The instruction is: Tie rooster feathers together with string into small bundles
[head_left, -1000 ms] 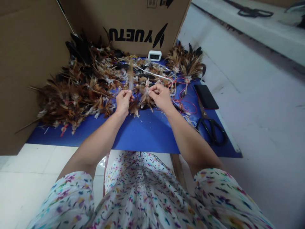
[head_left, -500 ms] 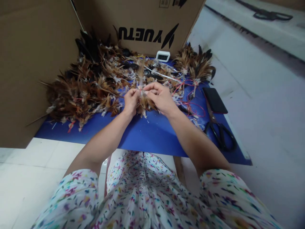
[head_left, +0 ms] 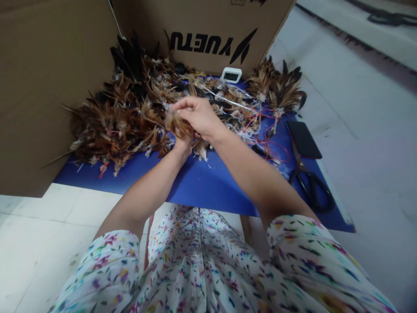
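A small bunch of brown feathers (head_left: 179, 124) is held above the blue tabletop, its near end blurred by motion. My left hand (head_left: 184, 142) is closed below it, with its fingers mostly hidden behind the feathers and my other hand. Reaching across the top, my right hand (head_left: 201, 116) is closed, thumb and forefinger pinched at the pale tip of the bunch. Whatever fine strand may be in that pinch is too small to make out. Loose feathers (head_left: 150, 93) lie heaped just beyond both hands.
Cardboard panels (head_left: 211, 21) stand at the back and left. A small white digital clock (head_left: 231, 75) sits by the back panel. On the right lie feather bunches (head_left: 276, 87), red string (head_left: 280, 150), a dark phone (head_left: 304, 139) and black-handled scissors (head_left: 311, 187) on the blue tabletop (head_left: 211, 187).
My right hand has moved leftward and up, crossing over my left hand. The feather bunch has turned and now sits above my left hand. The whole view has shifted slightly.
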Action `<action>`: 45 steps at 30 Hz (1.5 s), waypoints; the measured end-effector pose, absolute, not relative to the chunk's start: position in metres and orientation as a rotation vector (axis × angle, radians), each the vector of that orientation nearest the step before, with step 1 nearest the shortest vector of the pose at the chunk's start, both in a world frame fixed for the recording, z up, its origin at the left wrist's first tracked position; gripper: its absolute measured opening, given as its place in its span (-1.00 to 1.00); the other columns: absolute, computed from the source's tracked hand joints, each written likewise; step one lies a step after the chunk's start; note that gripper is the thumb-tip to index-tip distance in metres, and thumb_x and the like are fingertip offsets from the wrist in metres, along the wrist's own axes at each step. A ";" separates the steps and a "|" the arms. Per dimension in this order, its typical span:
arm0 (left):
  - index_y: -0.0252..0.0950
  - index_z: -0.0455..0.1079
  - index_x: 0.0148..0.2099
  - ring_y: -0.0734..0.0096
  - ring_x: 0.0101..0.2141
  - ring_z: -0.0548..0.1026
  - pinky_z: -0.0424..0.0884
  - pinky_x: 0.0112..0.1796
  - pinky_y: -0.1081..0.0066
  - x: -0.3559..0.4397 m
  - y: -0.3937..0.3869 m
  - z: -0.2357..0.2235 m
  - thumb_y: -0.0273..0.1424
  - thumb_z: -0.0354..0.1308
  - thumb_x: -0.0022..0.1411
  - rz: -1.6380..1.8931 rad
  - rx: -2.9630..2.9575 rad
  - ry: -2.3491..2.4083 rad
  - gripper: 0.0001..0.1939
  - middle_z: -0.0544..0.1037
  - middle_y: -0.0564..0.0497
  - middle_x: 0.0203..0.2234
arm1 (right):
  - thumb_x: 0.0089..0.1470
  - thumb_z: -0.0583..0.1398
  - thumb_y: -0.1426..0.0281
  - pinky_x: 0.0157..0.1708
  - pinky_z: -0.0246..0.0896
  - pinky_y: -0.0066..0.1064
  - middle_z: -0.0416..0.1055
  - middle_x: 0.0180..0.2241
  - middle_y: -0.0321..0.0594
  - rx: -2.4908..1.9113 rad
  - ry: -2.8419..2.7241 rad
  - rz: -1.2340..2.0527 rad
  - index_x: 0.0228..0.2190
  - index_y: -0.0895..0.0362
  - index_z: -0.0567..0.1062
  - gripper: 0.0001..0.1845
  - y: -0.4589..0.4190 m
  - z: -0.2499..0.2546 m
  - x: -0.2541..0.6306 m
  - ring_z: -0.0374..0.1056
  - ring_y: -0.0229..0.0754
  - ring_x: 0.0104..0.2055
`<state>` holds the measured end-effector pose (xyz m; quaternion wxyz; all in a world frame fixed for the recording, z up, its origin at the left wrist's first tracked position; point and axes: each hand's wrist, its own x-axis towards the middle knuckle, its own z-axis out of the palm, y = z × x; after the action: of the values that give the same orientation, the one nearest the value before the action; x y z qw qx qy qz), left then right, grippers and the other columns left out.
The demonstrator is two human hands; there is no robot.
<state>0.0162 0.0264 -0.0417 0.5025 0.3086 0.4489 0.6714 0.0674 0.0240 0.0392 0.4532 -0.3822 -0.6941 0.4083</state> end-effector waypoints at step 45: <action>-0.28 0.31 -0.41 0.63 -0.65 0.24 0.29 -0.51 0.54 -0.006 0.026 -0.020 -0.36 0.26 0.25 1.504 0.707 1.134 -0.77 0.36 0.15 -0.63 | 0.38 -0.16 0.26 0.02 0.15 -0.04 0.38 -0.07 0.03 -1.196 -2.343 -0.100 -0.15 0.09 0.44 -0.59 0.025 0.000 0.161 0.25 0.10 0.01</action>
<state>-0.0055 0.0258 -0.0202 0.5352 0.2967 0.4761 0.6316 0.1606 0.0255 -0.0005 0.2518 -0.4397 -0.8613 -0.0368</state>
